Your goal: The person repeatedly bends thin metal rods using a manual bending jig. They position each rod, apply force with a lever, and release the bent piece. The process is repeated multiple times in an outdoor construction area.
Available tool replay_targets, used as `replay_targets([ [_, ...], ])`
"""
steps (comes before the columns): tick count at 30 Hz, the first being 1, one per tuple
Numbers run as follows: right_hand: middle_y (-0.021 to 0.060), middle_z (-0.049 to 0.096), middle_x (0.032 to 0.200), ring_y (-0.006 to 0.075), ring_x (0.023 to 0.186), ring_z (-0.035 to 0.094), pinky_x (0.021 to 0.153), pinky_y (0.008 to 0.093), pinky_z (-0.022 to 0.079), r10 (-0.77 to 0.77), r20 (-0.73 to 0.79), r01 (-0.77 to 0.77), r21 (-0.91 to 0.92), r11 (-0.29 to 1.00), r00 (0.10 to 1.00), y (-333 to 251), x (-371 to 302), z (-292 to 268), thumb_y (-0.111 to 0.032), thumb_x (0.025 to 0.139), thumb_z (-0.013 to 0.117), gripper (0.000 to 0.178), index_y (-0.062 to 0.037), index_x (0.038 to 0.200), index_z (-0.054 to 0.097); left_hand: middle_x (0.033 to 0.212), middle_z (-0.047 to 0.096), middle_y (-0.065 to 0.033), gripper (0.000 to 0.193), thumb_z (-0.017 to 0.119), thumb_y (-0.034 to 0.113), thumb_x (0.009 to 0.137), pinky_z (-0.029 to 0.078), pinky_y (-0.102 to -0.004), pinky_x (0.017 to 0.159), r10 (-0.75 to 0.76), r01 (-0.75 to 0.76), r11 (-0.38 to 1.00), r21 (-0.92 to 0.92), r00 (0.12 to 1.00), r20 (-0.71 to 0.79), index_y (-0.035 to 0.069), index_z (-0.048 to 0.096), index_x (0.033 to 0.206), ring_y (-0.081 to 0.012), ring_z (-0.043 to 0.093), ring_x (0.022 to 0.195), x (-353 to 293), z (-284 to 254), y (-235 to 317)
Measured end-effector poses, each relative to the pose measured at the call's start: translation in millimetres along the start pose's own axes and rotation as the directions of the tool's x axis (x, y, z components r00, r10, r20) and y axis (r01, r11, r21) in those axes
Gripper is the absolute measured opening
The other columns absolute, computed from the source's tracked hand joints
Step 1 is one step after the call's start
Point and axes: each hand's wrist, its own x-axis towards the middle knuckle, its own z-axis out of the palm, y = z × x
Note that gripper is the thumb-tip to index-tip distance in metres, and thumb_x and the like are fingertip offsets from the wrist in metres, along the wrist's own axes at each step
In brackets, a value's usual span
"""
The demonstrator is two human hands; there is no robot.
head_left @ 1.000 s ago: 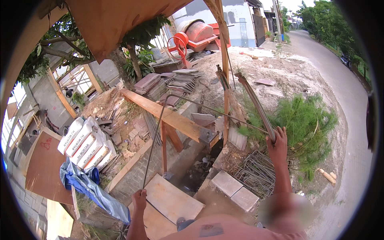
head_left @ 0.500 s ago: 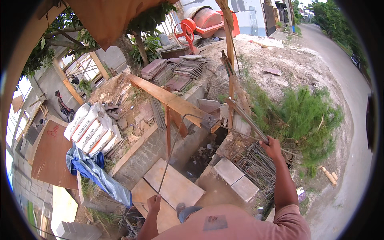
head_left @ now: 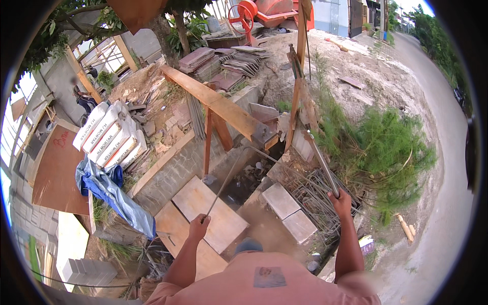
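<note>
My left hand (head_left: 199,226) is closed around one end of a thin bent steel rod (head_left: 223,187). The rod slants up from my fist, bends sharply, then runs right and down until it is lost against a pile of bent steel bars (head_left: 325,201). In my closed right hand (head_left: 341,204) is a straight metal pipe (head_left: 323,163), tilted with its far tip up and to the left. Beside that hand lies the pile, and two grey concrete blocks (head_left: 280,200) rest left of it.
A wooden beam (head_left: 216,101) stretches across a concrete-walled trench (head_left: 175,163). Flat boards (head_left: 210,213) lie by my feet. White sacks (head_left: 109,134) and a blue tarp (head_left: 114,193) are at left. Green bushes (head_left: 386,147) border the road (head_left: 447,168); an orange mixer (head_left: 272,11) stands far back.
My left hand has risen with the rod. The pipe in my right hand has swung more upright, and my right hand has dropped slightly. The head view has shifted.
</note>
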Motion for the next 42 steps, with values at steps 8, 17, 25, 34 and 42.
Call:
replay_targets([
  [8,0.0101,0.05,0.057,0.0192,0.052,0.044,0.054,0.0368,0.039,0.116,-0.038,-0.116,-0.009,0.993,0.993,-21.4,-16.5,9.6,-0.027,0.081,0.072,0.033,-0.0009,0.074,0.054,0.078,0.067,-0.0172,0.038,0.061,0.039,0.09,0.049,-0.0404,0.067,0.057,-0.06,0.995,0.084,0.998,0.041,0.002,0.068,0.097,-0.0322,0.065,0.072,116.0,27.1,49.0],
  [17,0.0164,0.056,0.062,0.0332,0.056,0.049,0.057,0.0416,0.041,0.102,-0.136,-0.118,-0.12,0.986,0.986,-48.5,27.1,47.0,-0.027,0.079,0.072,0.034,0.0008,0.076,0.054,0.075,0.066,-0.0185,0.037,0.061,0.041,0.088,0.049,-0.0476,0.069,0.15,-0.129,0.952,0.277,0.987,-0.055,0.005,0.069,0.09,-0.0378,0.065,0.076,229.0,21.3,88.0],
  [25,0.014,0.055,0.061,0.0254,0.055,0.05,0.055,0.039,0.041,0.19,-0.121,-0.208,-0.156,0.966,0.974,-56.5,33.2,69.7,-0.024,0.077,0.074,0.031,0.0004,0.074,0.055,0.086,0.068,-0.0188,0.031,0.062,0.037,0.087,0.049,-0.0451,0.074,0.081,-0.104,0.959,0.262,0.992,0.099,0.01,0.071,0.1,-0.0361,0.066,0.085,272.5,11.4,81.4],
  [34,0.0169,0.059,0.063,0.0294,0.058,0.056,0.059,0.0406,0.044,0.323,-0.03,-0.324,-0.106,0.94,0.946,-102.8,44.0,84.5,-0.026,0.077,0.073,0.033,0.0028,0.076,0.056,0.073,0.065,-0.0182,0.032,0.063,0.039,0.087,0.048,-0.0479,0.066,0.109,-0.131,0.946,0.297,0.99,0.089,0.008,0.069,0.083,-0.038,0.064,0.074,311.0,-12.3,93.6],
  [42,0.006,0.059,0.061,0.014,0.055,0.053,0.052,0.032,0.041,0.43,0.029,-0.428,-0.045,0.902,0.902,-109.9,48.3,94.2,-0.015,0.08,0.07,0.021,0.0001,0.075,0.057,0.072,0.063,-0.0197,0.031,0.063,0.036,0.088,0.047,-0.0488,0.065,0.093,-0.142,0.945,0.295,0.98,0.175,0.006,0.067,0.083,-0.0394,0.062,0.072,337.1,-20.8,94.0],
])
